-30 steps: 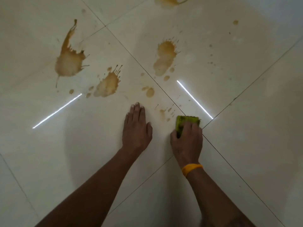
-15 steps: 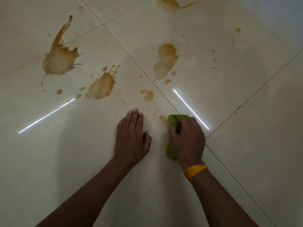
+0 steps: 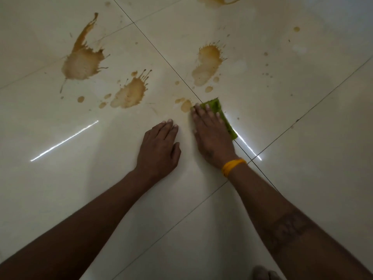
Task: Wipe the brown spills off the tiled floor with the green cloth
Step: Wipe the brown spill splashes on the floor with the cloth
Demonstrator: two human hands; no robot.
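Currently the wiping step is in hand, and by appearance it is at an early stage. The right hand (image 3: 212, 136), which wears a yellow-orange wristband (image 3: 233, 166), lies flat with straight fingers on the folded green cloth (image 3: 220, 114) and presses it against the glossy cream tiled floor (image 3: 302, 178). No finger curls round the cloth; it is held down by pressure alone. The cloth sits on the dark diagonal grout line (image 3: 161, 55), and its left edge touches the small brown droplet stain (image 3: 185, 105).

The left hand (image 3: 159, 150) rests flat on the bare tile just beside the right hand, fingers straight, holding nothing; it appears to serve as a brace.

Four larger stains remain unwiped:
- the long brown splash at upper left (image 3: 82, 61);
- the brown splatter with radiating drops (image 3: 131, 92);
- the brown splatter beyond the grout line (image 3: 206, 64);
- a brown stain cut by the top edge (image 3: 216, 0).

Fine brown specks (image 3: 266, 65) lie farther right.

The next move likely calls for a firm sweep left over the droplet stain, then forward reaches. Probable risk: a saturated cloth smears rather than lifts.
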